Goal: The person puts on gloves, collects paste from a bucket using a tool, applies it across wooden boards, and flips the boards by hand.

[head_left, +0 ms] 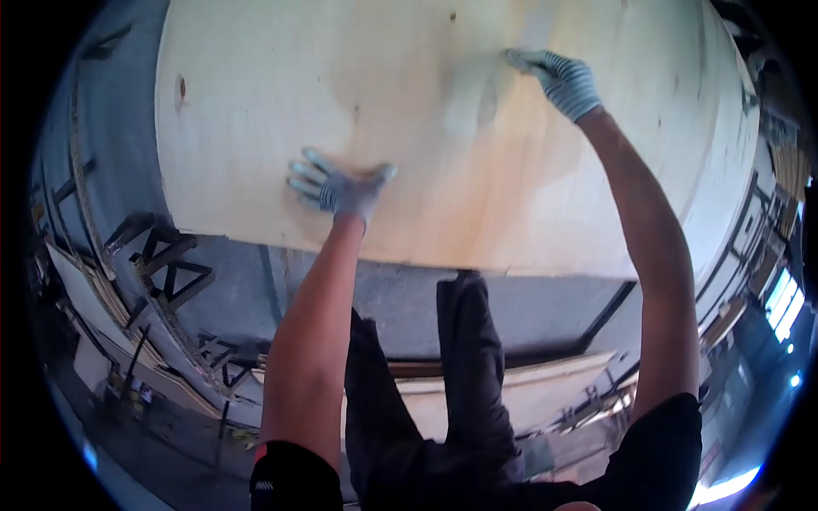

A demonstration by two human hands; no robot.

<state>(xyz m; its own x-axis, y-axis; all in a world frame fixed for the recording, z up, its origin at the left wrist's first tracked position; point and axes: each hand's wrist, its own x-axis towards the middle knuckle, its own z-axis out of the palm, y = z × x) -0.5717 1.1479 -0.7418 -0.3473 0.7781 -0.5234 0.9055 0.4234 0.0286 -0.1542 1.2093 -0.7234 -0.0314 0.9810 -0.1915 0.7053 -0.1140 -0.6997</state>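
A large pale wood sheet (256,128) with knots and brownish stains fills the upper middle of the view. My left hand (341,185), in a striped grey glove, rests on the sheet near its front edge, fingers spread, holding nothing. Further right and higher up, my right hand (562,81) wears a matching glove; its fingers are pressed together and point left over the sheet. Whatever may be between those fingertips is too small to make out.
Dark metal brackets (175,264) stand left of the sheet's front corner. Below the front edge lie more boards (545,379) near my legs. Further boards (128,319) lean at the left, and stacked pieces (791,166) stand at the far right.
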